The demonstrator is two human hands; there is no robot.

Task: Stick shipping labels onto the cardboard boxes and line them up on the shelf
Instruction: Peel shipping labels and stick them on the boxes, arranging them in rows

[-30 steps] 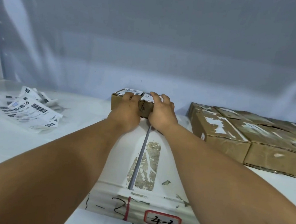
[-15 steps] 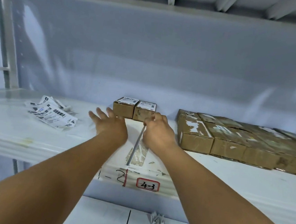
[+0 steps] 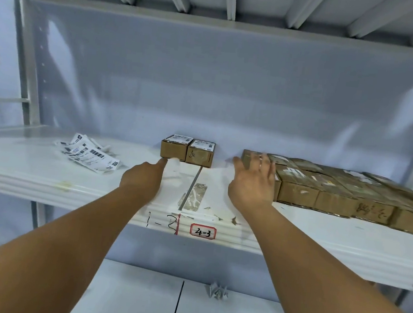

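Note:
Two small cardboard boxes stand side by side at the back of the white shelf (image 3: pixel 46 186), each with a white label on top: the left box (image 3: pixel 173 150) and the right box (image 3: pixel 200 155). My left hand (image 3: pixel 142 178) is just in front of the left box, one finger stretched toward its lower corner, the others loosely curled and holding nothing. My right hand (image 3: pixel 253 181) hovers with fingers spread, blurred, over the near left end of a row of worn cardboard boxes (image 3: pixel 327 195). A loose pile of shipping labels (image 3: pixel 89 155) lies on the shelf's left part.
A red-framed tag "4-3" (image 3: pixel 203 231) is stuck on the shelf's front edge. A grey seam strip (image 3: pixel 192 187) runs across the shelf between my hands. A crumpled paper scrap (image 3: pixel 217 290) lies on the lower surface. A metal upright (image 3: pixel 29 76) stands at the left.
Both hands have let go of the two labelled boxes and drawn back. My right hand has swung right toward the worn boxes, and the view has pulled back and tilted up.

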